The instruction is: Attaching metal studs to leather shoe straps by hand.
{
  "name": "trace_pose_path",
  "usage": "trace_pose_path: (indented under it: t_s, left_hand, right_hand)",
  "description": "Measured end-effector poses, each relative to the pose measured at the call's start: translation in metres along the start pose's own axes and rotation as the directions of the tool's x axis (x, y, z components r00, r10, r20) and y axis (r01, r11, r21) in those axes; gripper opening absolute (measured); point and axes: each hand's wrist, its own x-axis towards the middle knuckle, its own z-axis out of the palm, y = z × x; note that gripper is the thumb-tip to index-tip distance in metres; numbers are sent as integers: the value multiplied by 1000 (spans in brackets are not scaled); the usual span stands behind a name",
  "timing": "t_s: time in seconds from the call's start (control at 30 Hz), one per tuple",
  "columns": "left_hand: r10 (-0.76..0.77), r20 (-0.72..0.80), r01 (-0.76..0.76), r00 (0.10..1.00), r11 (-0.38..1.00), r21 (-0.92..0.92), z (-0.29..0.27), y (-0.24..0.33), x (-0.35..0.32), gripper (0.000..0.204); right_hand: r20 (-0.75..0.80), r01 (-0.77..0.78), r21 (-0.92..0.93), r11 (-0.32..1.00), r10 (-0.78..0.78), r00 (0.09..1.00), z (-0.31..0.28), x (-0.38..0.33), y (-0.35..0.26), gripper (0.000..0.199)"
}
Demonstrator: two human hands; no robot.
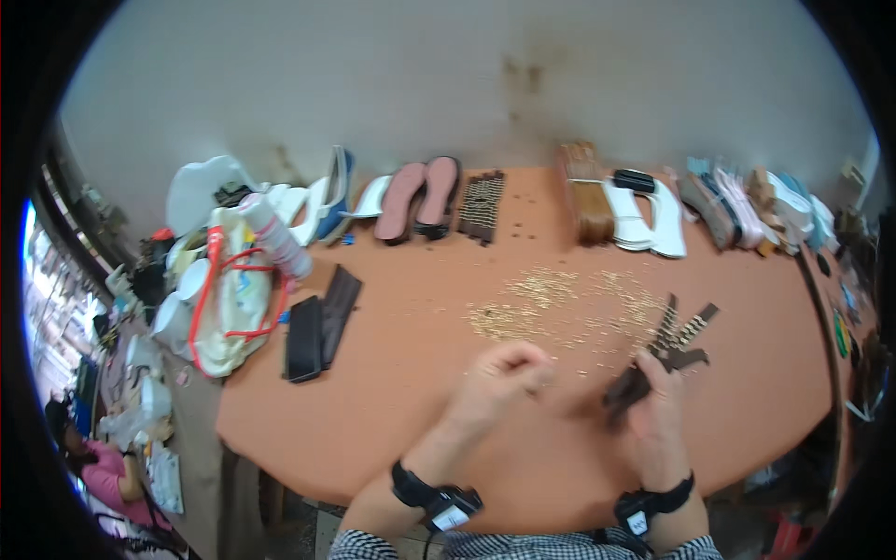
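Observation:
My right hand (657,397) is closed round dark brown sandal straps (674,347), whose upper ends fan out with rows of gold studs on them. To its left my left hand (504,375) hovers over the table, blurred, fingers curled together in a pinch. Whatever may lie between those fingertips is too small to make out. Small gold pieces (541,287) are scattered on the brown tabletop (392,411) just beyond both hands. Farther back lies a row of finished-looking studded brown straps (482,207).
Along the wall stand pink-lined sandals (417,198), white soles (646,217), a bundle of tan soles (586,207) and several shoes (756,210). Dark flat pieces (319,327), a spray can (275,235) and a red-trimmed bag (233,308) lie left. A person (112,476) sits at far left.

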Motion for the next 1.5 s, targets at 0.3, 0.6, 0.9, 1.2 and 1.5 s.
trace_pose_path:
  t_s: [0.3,0.6,0.9,1.2,1.5]
  left_hand:
    - [639,454,-345,621,743,-574,131,76,-70,38]
    - [701,408,-428,585,694,-578,161,78,-103,42]
    - [554,585,-349,592,831,-433,193,92,-120,45]
    - [468,730,-433,499,864,-258,185,98,-109,27]
    - [249,-241,-140,938,909,393,-3,47,-13,6]
  right_hand:
    - [-14,2,-55,998,-3,1000,0,-15,3,12]
    - [86,-30,0,1000,30,996,-4,-13,4,13]
    - [182,-121,112,986,100,978,-21,4,13,15]
    - [215,-251,118,961,222,951,-11,-6,26,13]
    - [108,-196,92,976,186,977,-5,3,15,12]
